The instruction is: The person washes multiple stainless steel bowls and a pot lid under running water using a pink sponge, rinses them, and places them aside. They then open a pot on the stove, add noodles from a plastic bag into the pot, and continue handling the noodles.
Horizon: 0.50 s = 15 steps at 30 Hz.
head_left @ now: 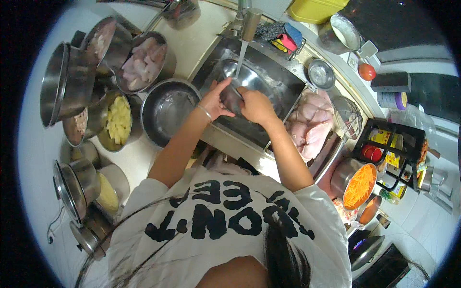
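Observation:
In the sink (279, 120), a shiny stainless steel bowl (254, 77) sits under a running stream of water (241, 57) from the faucet (251, 25). My right hand (257, 106) grips the bowl's near edge, its fingers curled over the metal. On the left side of the bowl is my left hand (216, 102), wearing a bracelet, its fingers spread and palm partly turned up; any contact with the bowl is unclear. Left of the sink, close to my left forearm, stands a wide metal basin (169, 111). Raw poultry (311, 124) lies right of the sink, beside my right forearm.
Pots of raw meat (144, 64) and cut yellow pieces (119, 120) crowd the left counter. Beyond the poultry are a wire whisk (347, 115), a small metal bowl (321, 74) and a black rack (389, 144). A pot of orange shreds (360, 187) stands at right.

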Available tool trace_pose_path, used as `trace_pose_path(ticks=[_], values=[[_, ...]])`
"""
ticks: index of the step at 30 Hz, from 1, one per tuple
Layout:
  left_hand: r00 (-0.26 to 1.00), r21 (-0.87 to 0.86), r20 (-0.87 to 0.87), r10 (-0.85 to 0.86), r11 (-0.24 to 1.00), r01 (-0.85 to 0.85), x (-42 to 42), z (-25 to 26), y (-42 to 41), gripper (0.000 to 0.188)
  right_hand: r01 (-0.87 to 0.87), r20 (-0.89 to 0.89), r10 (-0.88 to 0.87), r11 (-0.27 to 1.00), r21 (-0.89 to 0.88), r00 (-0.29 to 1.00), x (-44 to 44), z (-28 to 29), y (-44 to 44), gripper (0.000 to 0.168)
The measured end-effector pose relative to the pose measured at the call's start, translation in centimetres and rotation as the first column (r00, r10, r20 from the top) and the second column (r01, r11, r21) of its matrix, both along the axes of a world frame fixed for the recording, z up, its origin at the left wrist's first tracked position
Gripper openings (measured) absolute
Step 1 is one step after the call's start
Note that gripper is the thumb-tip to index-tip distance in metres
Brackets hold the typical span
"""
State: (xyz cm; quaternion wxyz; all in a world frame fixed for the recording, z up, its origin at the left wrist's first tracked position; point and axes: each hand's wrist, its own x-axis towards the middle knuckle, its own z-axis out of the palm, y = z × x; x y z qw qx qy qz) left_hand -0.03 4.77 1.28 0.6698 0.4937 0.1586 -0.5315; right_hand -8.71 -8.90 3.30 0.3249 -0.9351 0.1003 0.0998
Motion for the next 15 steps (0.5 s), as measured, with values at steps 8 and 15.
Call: trace_pose_path(ticks=[8, 15], values=[[0.984, -0.283, -0.172, 0.047, 0.954, -0.095, -1.7, -3.2, 1.4, 0.030, 0.455, 0.515, -0.306, 0.870, -0.189, 0.801, -5.9, 0.2, -3.4, 0.041], [0.992, -0.200, -0.066, 0.111, 0.972, -0.123, -2.1, -9.0, 2.1, 0.043, 0.661, 0.058, -0.747, 0.619, 0.424, 0.662, -7.1, -5.3, -8.2, 0.042]])
